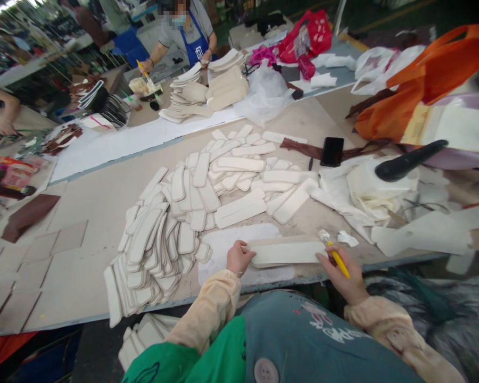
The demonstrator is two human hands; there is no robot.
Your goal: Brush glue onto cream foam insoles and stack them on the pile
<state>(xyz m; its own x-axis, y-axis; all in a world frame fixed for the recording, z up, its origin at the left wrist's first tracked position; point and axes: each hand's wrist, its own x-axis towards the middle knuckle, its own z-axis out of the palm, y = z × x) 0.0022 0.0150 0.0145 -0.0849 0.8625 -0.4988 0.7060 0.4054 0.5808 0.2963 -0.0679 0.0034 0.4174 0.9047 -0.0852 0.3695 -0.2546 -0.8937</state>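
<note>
In my head view, I see the left hand's (240, 259) fingers pinched closed on one end of a long, flat off-white strip (287, 252), over a white paper sheet (239, 234) on the beige bench (104, 191). The right hand's (347, 276) fingers close around a slim yellow-handled tool (340, 264), thumb at the strip's other end, probably keeping it straight while the tool stays handy. Loose off-white rounded pieces (201, 170) lie heaped beyond, presumably within reach.

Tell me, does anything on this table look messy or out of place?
Untidy, with no clear damage: the cream strips sprawl across the table at mixed angles, and a crumpled white scrap lies loose near the right hand.
</note>
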